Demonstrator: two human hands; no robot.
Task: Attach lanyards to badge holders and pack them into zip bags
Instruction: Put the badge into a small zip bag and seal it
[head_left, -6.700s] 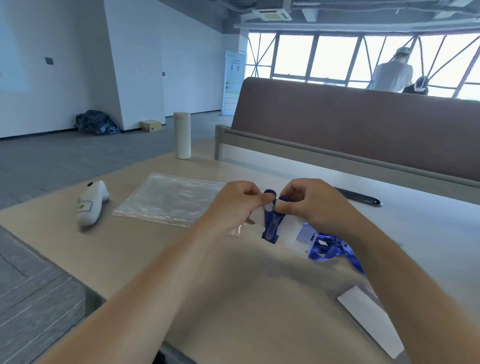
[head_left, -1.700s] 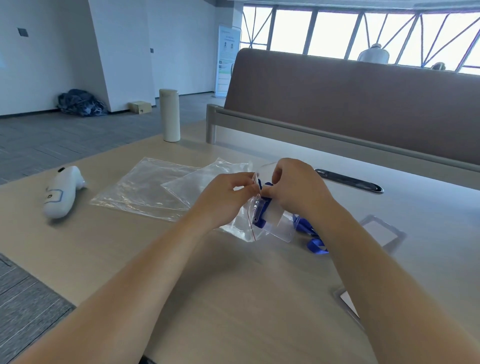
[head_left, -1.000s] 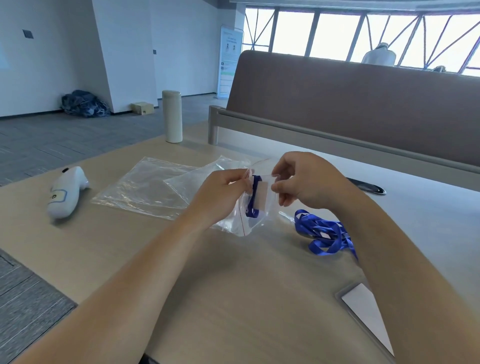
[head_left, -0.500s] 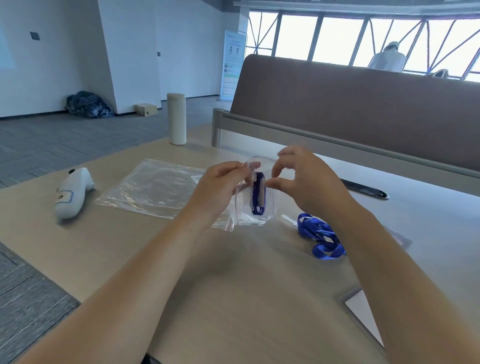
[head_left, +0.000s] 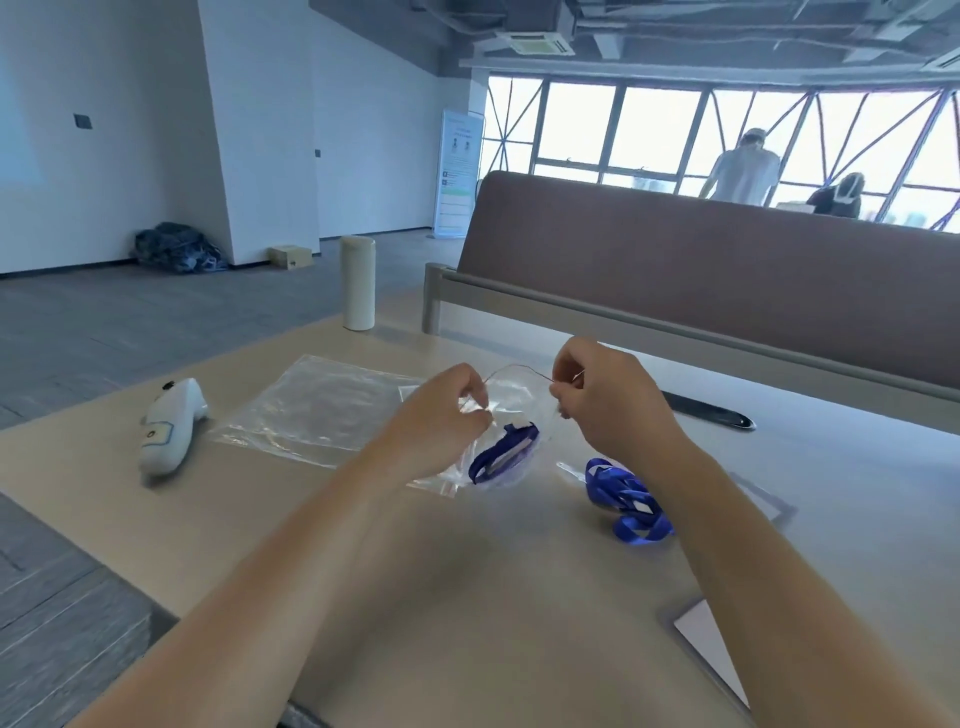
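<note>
A clear zip bag (head_left: 511, 415) hangs between my hands just above the table, its red-lined top edge stretched from one hand to the other. My left hand (head_left: 441, 415) pinches the left end of that edge and my right hand (head_left: 605, 397) pinches the right end. Inside the bag lies a badge holder with a blue lanyard (head_left: 501, 452) wound round it. A loose blue lanyard (head_left: 626, 499) lies bunched on the table, right of the bag and below my right wrist. Another badge holder (head_left: 711, 644) lies flat at the near right, partly under my right forearm.
A stack of clear zip bags (head_left: 322, 402) lies flat to the left. Beyond it a white handheld device (head_left: 169, 431) rests near the table's left edge. A white cylinder bottle (head_left: 357, 283) stands at the far corner. A brown partition (head_left: 727, 275) closes off the back, and a black slot cover (head_left: 711, 415) lies before it.
My hands have moved apart along the bag's top edge, stretching it between them. The badge holder with its lanyard has dropped deeper into the bag and lies tilted.
</note>
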